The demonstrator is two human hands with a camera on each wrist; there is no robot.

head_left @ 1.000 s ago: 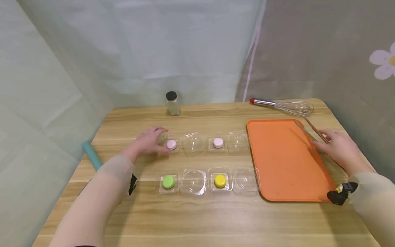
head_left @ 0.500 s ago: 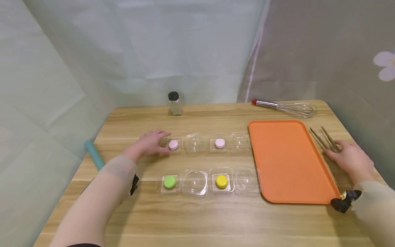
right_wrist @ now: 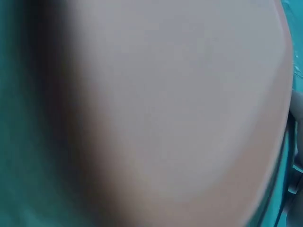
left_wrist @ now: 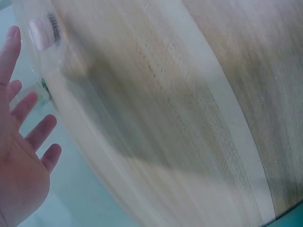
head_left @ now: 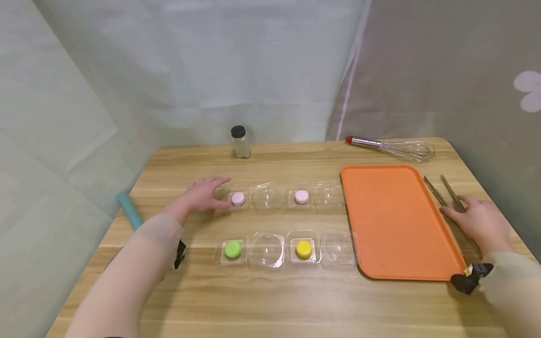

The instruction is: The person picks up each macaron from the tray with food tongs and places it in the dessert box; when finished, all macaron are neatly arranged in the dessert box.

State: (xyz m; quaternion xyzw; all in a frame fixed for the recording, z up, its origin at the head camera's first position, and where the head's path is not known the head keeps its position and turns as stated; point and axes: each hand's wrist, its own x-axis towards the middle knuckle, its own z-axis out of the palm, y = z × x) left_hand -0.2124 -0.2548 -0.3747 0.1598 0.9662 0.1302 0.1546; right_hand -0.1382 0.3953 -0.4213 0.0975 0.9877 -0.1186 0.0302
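Note:
My left hand (head_left: 202,195) reaches in from the left with its fingers spread, beside the clear clamshell box that holds a pale pink macaron (head_left: 238,198). The left wrist view shows that hand (left_wrist: 23,156) with nothing in it, the macaron (left_wrist: 42,34) beyond its fingertips. At the right of the table, my right hand (head_left: 482,223) holds a pair of metal tongs (head_left: 451,192), whose tips point away and stand apart. The right wrist view is mostly filled by the tray. Other lidded boxes hold a second pink macaron (head_left: 301,196), a green macaron (head_left: 233,249) and a yellow macaron (head_left: 303,249).
An orange tray (head_left: 393,225) lies just left of the tongs, its left edge close to the boxes' clear lids (head_left: 339,247). Behind are a whisk (head_left: 393,147) and a black-capped jar (head_left: 241,143). A teal cylinder (head_left: 129,210) lies at the left edge, partly behind the arm.
My right hand has moved the tongs from over the tray's right edge to the table beside it, their tips now pointing away. My left hand has stayed almost in place.

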